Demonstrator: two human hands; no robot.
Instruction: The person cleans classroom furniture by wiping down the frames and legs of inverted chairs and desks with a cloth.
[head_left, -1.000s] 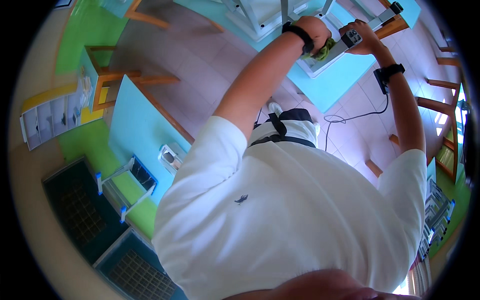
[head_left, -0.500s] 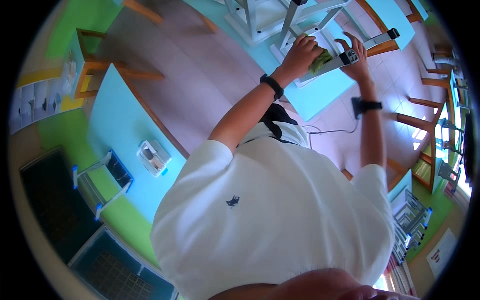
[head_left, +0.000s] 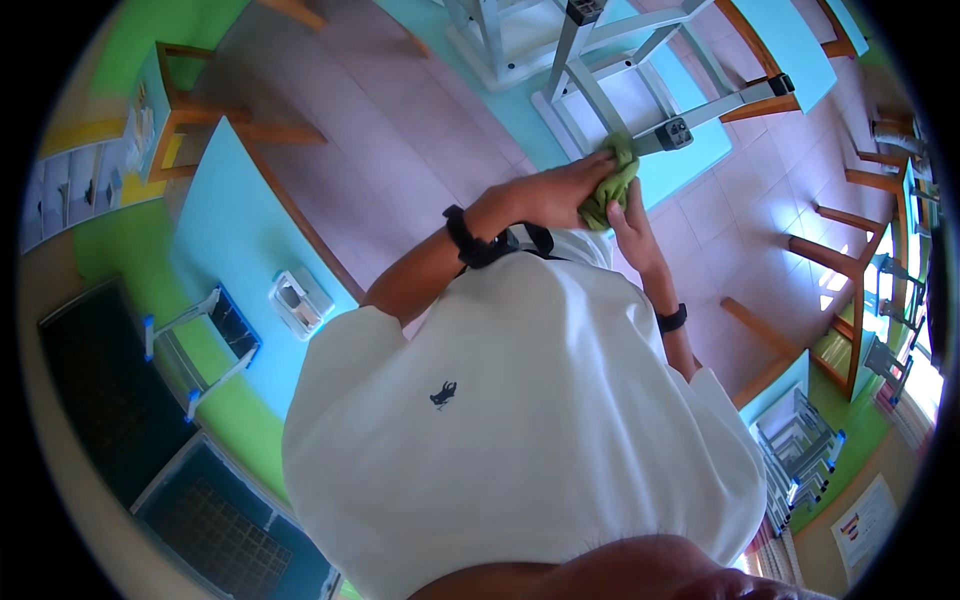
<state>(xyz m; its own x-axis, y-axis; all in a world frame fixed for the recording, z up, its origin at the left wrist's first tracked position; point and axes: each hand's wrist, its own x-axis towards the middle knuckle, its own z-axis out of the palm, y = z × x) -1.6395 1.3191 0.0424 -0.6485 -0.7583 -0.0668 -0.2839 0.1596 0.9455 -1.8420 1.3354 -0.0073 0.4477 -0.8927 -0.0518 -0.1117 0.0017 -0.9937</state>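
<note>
A crumpled green cloth (head_left: 608,196) is bunched between my two hands, in front of an upturned grey stool (head_left: 597,92). My left hand (head_left: 558,192) closes round the cloth from the left, its fingertips partly hidden in the folds. My right hand (head_left: 638,238) grips it from the right, thumb and fingers pressed on its lower edge. The cloth's upper end reaches the stool's near leg, close to the black foot cap (head_left: 674,133). The stool rests legs up on a light-blue table (head_left: 690,170).
Another upturned stool (head_left: 490,50) stands beside it on the same table. To the left, a blue table (head_left: 215,220) bears a white case (head_left: 300,303). Wooden-legged tables (head_left: 830,255) line the right, with stacked grey stools (head_left: 800,450) nearer me.
Both hands have drawn nearer to my body, off the stool's leg. My right hand has left the leg and come onto the cloth beside my left.
</note>
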